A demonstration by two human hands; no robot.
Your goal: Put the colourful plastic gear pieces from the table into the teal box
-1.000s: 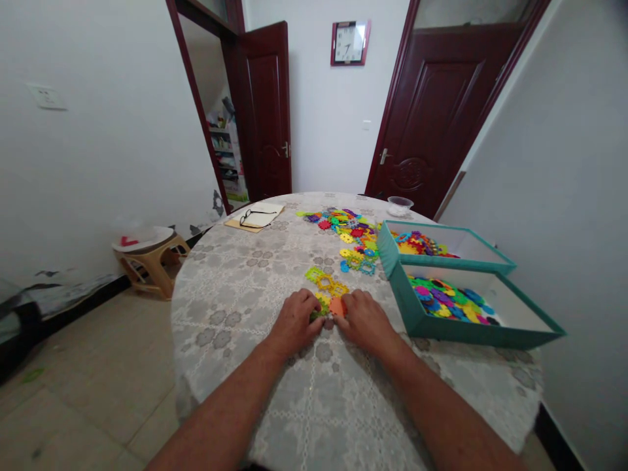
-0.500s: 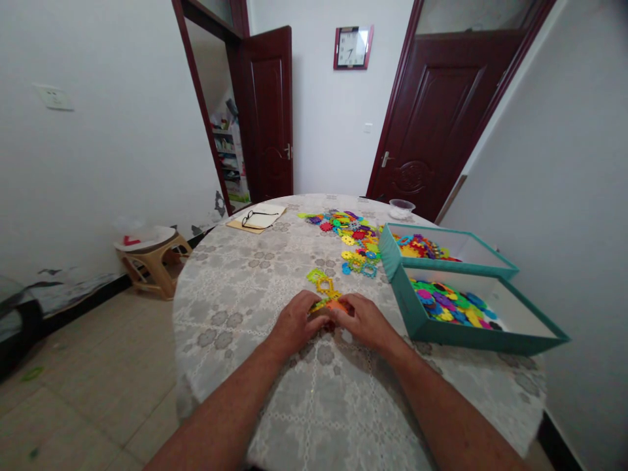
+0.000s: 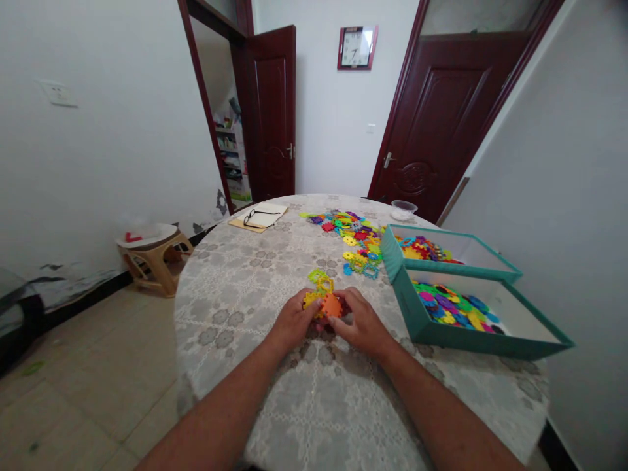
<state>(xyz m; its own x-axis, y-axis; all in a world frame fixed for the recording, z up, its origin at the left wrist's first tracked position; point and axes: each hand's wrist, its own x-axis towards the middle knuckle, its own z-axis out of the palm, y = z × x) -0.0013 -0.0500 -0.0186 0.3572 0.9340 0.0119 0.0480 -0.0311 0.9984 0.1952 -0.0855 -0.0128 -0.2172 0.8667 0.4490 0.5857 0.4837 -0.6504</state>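
Observation:
Both hands meet over the near middle of the table, fingers closed around a small cluster of toothed plastic gear pieces. My left hand [image 3: 296, 319] grips the yellow gear piece [image 3: 311, 299], its thumb reaching toward the centre. My right hand [image 3: 360, 320] pinches the orange gear piece [image 3: 331, 306] between thumb and fingers. Some darker red pieces show under and beside the orange one, partly covered by fingers. Just beyond, a yellow ring-shaped piece [image 3: 324, 284] touches or adjoins the cluster; I cannot tell if it is joined. Behind it lies a lime-green piece [image 3: 316, 275].
Two teal boxes [image 3: 490, 347] with colourful gear pieces stand at the right. A loose pile of gears [image 3: 349, 226] spreads to their left. Eyeglasses [image 3: 249, 217] lie on an open notebook [image 3: 267, 216] at the far left; a clear plastic bowl [image 3: 404, 208] sits at the back.
The orange piece has turned to show its flat face, and more of the yellow gear is visible. My fingers have shifted slightly around the cluster; the view has moved a little.

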